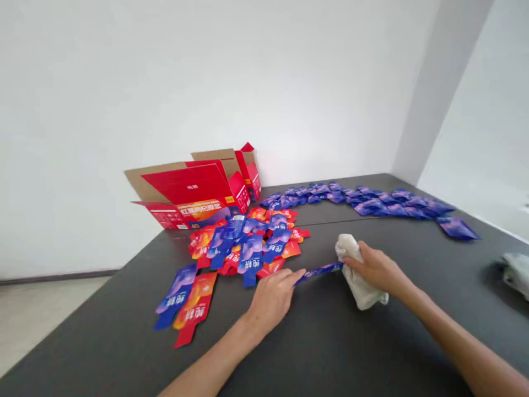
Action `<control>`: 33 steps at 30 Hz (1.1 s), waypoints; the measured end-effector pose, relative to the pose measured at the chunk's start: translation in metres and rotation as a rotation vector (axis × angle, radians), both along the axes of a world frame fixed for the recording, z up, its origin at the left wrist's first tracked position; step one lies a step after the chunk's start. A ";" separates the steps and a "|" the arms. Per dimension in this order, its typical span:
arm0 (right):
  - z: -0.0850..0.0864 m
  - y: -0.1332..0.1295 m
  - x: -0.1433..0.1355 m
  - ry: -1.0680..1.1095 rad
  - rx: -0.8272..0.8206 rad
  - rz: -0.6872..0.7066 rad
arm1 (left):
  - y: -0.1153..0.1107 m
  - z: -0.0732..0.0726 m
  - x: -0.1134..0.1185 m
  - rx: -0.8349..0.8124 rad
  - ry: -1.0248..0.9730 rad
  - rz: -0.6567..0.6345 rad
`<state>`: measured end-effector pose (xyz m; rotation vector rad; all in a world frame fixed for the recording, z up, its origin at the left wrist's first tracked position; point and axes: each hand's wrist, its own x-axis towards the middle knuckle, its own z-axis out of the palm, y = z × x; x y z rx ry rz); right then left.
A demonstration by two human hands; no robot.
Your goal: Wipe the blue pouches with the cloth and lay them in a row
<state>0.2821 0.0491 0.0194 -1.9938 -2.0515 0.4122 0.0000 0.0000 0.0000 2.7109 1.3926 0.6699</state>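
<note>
A blue printed pouch (322, 271) is stretched edge-on between my hands above the dark table. My left hand (276, 295) pinches its near-left end, fingers closed. In my right hand (374, 267) is a bunched white cloth (359, 278), wrapped around or pressed against the pouch's other end; how far the cloth covers that end is hidden. Just left of my left hand lies a heap of red pouches (270, 268) and blue pouches (250, 253). Apart from the heap, a single blue pouch (178, 292) and a red-orange pouch (197, 303) lie side by side.
Two open red cartons, one in front (198, 190) and one behind (250, 171), stand at the back left by the wall. A long row of blue pouches (380, 203) curves along the table's far side. Another white cloth (516, 273) lies at the right edge.
</note>
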 end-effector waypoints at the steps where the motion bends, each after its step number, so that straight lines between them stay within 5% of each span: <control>1: 0.002 -0.001 -0.003 0.019 0.022 0.006 | 0.001 0.001 -0.001 0.014 0.010 -0.003; 10: 0.020 -0.001 0.008 0.251 0.214 -0.246 | 0.005 -0.004 0.001 -0.098 -0.006 -0.094; 14: 0.017 -0.011 -0.007 0.404 0.165 0.026 | 0.002 -0.003 0.008 -0.297 -0.227 -0.158; 17: 0.003 -0.028 -0.038 0.164 0.068 0.251 | -0.003 0.003 0.016 -0.421 -0.342 -0.121; 20: -0.011 -0.041 -0.061 -0.051 0.112 0.317 | -0.008 0.007 0.024 -0.475 -0.359 -0.034; 27: -0.011 -0.048 -0.063 -0.111 0.132 0.454 | -0.013 0.002 0.028 -0.547 -0.292 0.087; 33: -0.002 -0.036 -0.055 -0.278 0.170 0.172 | -0.011 0.002 0.027 -0.568 -0.271 0.059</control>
